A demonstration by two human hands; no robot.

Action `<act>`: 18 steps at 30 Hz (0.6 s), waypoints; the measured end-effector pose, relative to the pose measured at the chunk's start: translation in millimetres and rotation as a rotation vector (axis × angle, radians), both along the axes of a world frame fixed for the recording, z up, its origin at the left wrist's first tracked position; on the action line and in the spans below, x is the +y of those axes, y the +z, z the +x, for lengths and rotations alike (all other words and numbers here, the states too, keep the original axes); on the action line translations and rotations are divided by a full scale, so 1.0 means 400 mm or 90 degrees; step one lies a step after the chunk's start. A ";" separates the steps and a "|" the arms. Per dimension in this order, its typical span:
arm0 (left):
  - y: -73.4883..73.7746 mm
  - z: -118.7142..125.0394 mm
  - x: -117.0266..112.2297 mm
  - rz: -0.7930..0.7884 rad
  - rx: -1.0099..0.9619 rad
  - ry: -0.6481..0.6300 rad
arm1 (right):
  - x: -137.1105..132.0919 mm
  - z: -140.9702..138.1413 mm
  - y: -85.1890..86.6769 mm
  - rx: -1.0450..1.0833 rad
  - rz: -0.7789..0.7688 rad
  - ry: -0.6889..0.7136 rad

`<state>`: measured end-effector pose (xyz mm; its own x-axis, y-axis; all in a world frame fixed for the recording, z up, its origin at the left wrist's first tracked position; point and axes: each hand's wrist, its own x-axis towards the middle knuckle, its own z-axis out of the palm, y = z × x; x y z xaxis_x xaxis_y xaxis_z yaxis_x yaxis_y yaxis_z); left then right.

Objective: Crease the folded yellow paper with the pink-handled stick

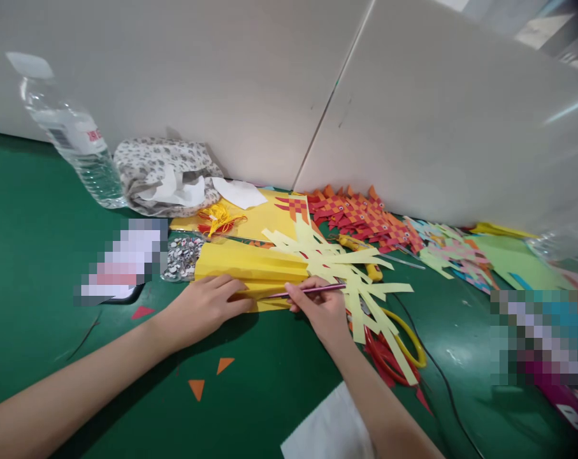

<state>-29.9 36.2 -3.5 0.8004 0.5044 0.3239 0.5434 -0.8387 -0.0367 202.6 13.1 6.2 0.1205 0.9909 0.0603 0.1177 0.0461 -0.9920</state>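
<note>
A sheet of yellow paper [250, 264] lies in front of me, creased into lengthwise folds. Its near edge is held by my left hand [212, 306], with fingers over the paper and thumb at the fold. In my right hand [320, 309] is a slim purple pen [324, 290], its thin tip pointing left onto the paper's lower fold. Pale yellow paper strips [365, 290] lie woven and spread beside my right hand. A bag of googly eyes [181, 258] sits at the paper's left end.
Red-orange woven paper fish [353, 213] pile along the wall. Yellow-handled scissors [415, 341], red-handled scissors [384, 360] and a yellow cutter [353, 242] lie right. A water bottle [78, 140], tissue pouch [164, 172] and phone [126, 261] stand left. White tissue [331, 427] lies near me.
</note>
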 end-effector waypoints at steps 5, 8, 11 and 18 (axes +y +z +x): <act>-0.001 -0.001 -0.001 -0.005 0.002 0.004 | 0.000 0.001 -0.006 -0.013 -0.020 0.018; 0.000 -0.001 -0.002 -0.005 0.002 0.004 | -0.001 0.002 -0.006 -0.028 -0.022 0.019; -0.002 0.000 -0.002 0.001 -0.005 0.002 | -0.002 0.006 -0.007 -0.047 -0.008 0.013; -0.003 0.000 0.000 0.019 -0.013 -0.007 | -0.004 0.030 0.006 -0.095 0.041 -0.016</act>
<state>-30.1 36.3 -4.5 0.7988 0.4859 0.3547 0.5352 -0.8432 -0.0504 214.5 11.6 8.4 0.1302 0.9812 0.1422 0.2661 0.1035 -0.9584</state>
